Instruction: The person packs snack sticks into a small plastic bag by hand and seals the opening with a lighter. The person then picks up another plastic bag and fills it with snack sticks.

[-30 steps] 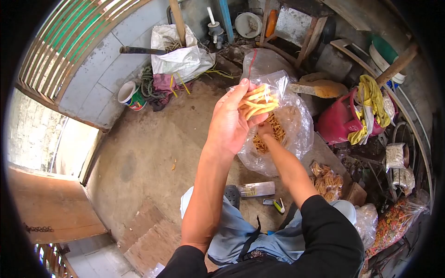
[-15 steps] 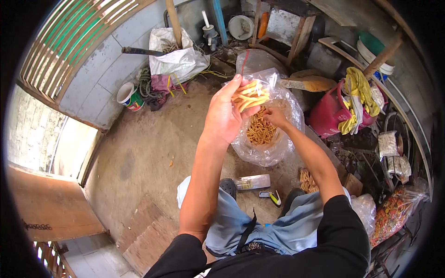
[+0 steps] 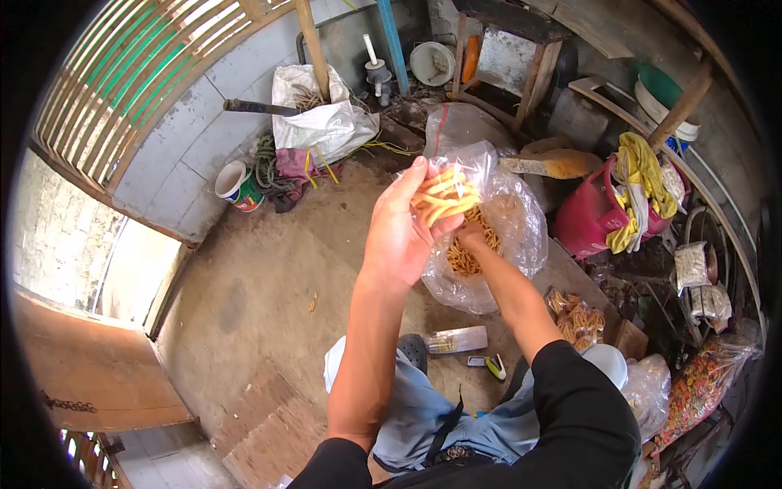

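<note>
My left hand [image 3: 399,224] is closed around a small clear plastic bag of snack sticks [image 3: 446,196], held up in front of me. The sticks in it are pale yellow-brown and finger-like. Below and behind it, a large clear plastic bag [image 3: 525,224] lies wide open on the floor, with a heap of browner snack sticks [image 3: 464,261] inside. My right hand [image 3: 470,234] reaches down into that heap. Its fingers are hidden among the sticks and behind the small bag, so what they grip does not show.
By my feet lie a clear packet [image 3: 456,340] and a yellow-green stapler [image 3: 495,368]. Filled snack packs [image 3: 577,318] sit to the right. A pink tub [image 3: 582,213] draped with yellow cloth stands beyond. A white sack [image 3: 326,126] and a paint bucket [image 3: 238,186] stand along the wall.
My right hand has sunk deeper into the heap of sticks. My left hand still holds the small bag up. The view has shifted slightly, showing more of the filled packs on the right.
</note>
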A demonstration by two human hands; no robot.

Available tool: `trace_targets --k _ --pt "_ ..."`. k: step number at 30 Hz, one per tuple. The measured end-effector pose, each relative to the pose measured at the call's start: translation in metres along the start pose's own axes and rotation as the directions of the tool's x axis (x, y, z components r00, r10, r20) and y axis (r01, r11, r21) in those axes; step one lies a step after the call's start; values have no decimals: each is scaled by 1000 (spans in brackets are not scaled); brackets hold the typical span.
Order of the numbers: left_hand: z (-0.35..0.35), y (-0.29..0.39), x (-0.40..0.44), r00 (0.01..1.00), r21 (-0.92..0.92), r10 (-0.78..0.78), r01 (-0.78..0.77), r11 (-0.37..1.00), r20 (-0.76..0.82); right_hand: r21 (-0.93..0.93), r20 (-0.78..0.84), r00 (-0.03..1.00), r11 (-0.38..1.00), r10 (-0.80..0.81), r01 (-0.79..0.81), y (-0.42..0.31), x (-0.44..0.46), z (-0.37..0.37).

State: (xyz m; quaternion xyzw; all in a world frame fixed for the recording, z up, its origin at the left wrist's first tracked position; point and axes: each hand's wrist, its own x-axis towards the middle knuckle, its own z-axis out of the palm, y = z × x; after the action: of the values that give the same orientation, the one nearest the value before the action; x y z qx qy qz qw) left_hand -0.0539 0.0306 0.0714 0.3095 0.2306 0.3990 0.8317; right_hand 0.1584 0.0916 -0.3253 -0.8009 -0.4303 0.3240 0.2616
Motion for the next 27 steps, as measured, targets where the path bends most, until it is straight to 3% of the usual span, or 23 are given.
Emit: trace_targets --k 2,3,4,6,8,15,17,18,20,24,25,27 --pt "0 1 0 1000 -2 -1 1 1000 -13 -37 -145 989 999 29 -34 8 16 21" --pt "0 1 1 1000 -17 2 -3 1000 -15 3 -135 988 997 -71 72 0 9 16" --pt "0 2 1 1000 -31 7 -8 999 -18 5 -132 988 997 -77 79 -15 1 7" --pt "-2 4 1 1000 -47 9 -9 999 -7 -25 -89 993 996 80 -83 -36 -12 -3" --pt "-3 3 0 1000 -56 18 -18 998 9 -33 -109 992 997 66 -70 -39 -14 -2" --pt "0 3 -3 1000 -47 25 -25 999 -2 -69 -157 980 992 -119 109 -3 -10 16" --pt "2 1 -5 999 -29 18 -19 999 -30 19 45 996 997 79 -80 -4 -17 9" --pt "2 0 -5 999 -31 18 -18 999 -27 18 41 996 997 80 -81 -4 -23 3" --pt "0 -1 -5 1000 -17 24 -24 1000 -9 418 140 988 901 57 -111 -4 -37 -9" --pt "2 -4 -7 1000 -31 15 -14 999 12 308 179 966 943 -188 127 -42 -68 -85" --pt "2 -5 -8 1000 -6 14 -14 1000 8 86 182 937 955 -297 285 -45 -66 -103" --pt "2 -8 -7 1000 9 22 -22 1000 18 120 122 919 925 -374 361 -62 -89 -147"
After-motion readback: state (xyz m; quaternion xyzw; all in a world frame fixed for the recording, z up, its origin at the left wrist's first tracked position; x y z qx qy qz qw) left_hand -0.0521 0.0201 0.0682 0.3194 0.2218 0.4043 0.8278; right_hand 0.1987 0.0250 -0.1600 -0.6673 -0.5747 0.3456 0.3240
